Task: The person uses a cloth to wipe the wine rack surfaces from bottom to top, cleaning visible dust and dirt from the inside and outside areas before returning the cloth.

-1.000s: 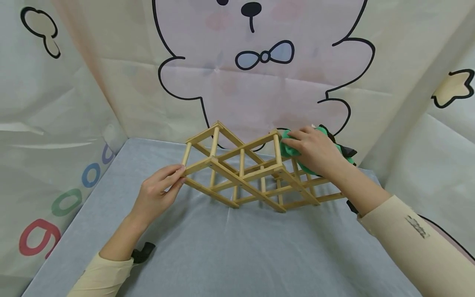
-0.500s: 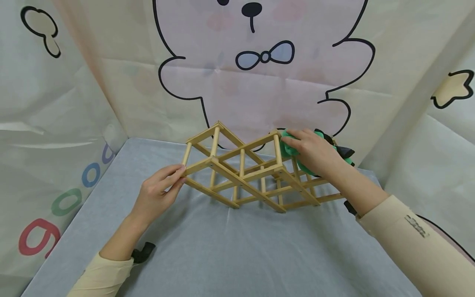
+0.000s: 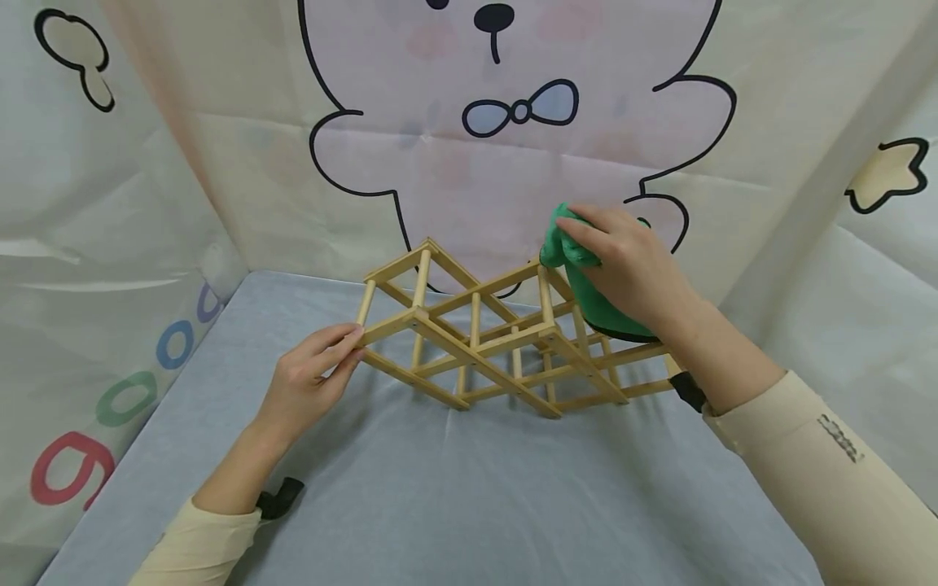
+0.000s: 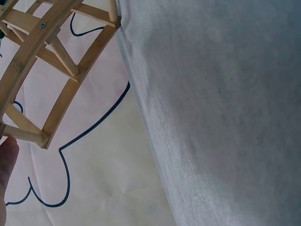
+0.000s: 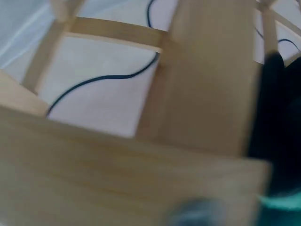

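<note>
A folding lattice rack of pale wooden slats and dowels (image 3: 476, 359) stands stretched out in zigzags on the table. My left hand (image 3: 311, 378) pinches its left end between thumb and fingers; in the left wrist view a fingertip (image 4: 6, 155) meets the end dowel. A green cloth with a dark edge (image 3: 601, 305) is bunched in my right hand (image 3: 633, 264), at the rack's right-hand peak. Its lower part hangs behind the slats. Close up in the right wrist view, blurred slats (image 5: 103, 165) fill most of the picture, with green cloth (image 5: 284, 201) at the lower right.
A grey-blue cloth covers the table (image 3: 440, 505). Behind it hangs a pale curtain (image 3: 513, 179) printed with a cartoon bear, and similar printed sheets enclose both sides. Dark devices are strapped at the left wrist (image 3: 278, 498) and right wrist (image 3: 687, 391).
My right hand has lifted the green cloth upward from the rack's right part, and more of the cloth now hangs down below the hand. The left hand and rack stay in place.
</note>
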`<state>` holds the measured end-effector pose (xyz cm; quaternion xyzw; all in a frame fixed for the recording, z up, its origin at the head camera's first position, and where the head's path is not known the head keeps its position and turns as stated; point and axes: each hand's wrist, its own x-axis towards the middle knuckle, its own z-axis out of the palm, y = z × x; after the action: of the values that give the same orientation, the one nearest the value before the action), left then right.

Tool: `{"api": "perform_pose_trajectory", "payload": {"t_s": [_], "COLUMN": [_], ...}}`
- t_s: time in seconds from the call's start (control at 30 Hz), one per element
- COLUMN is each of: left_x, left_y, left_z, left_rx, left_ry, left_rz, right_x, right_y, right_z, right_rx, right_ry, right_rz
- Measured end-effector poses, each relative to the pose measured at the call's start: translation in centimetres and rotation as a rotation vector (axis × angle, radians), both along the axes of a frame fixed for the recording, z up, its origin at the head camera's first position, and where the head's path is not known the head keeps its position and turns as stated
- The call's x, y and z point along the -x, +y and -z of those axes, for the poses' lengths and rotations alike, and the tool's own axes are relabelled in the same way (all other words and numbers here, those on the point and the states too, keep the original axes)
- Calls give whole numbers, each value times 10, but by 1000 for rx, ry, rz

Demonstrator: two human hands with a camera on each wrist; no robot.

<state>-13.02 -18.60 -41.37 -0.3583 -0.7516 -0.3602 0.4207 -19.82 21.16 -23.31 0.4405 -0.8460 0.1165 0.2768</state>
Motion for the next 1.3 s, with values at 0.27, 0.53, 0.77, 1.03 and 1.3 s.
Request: {"api": "perform_pose_trajectory", "payload": {"t_s": [0.27, 0.53, 0.77, 1.03, 1.3], "left_x": [1, -1, 0, 0, 0], "left_y": [0, -2, -2, -2, -2], "left_z": [0, 0, 0, 0, -1], "left_rx": [-2, -5, -4, 0, 7], "left_ry": [3, -14, -14, -11, -13], "left_rz": [8, 3, 8, 1, 9], "right_x": [6, 14, 20, 30, 32], "right_y": [-39, -94, -113, -117, -115], "right_z": [-17, 0, 21, 32, 35], "right_rx": [46, 75, -25, -110, -139], "right_ry": [119, 139, -18, -144, -232], "right_rz": [-67, -136, -87, -11, -9]}}
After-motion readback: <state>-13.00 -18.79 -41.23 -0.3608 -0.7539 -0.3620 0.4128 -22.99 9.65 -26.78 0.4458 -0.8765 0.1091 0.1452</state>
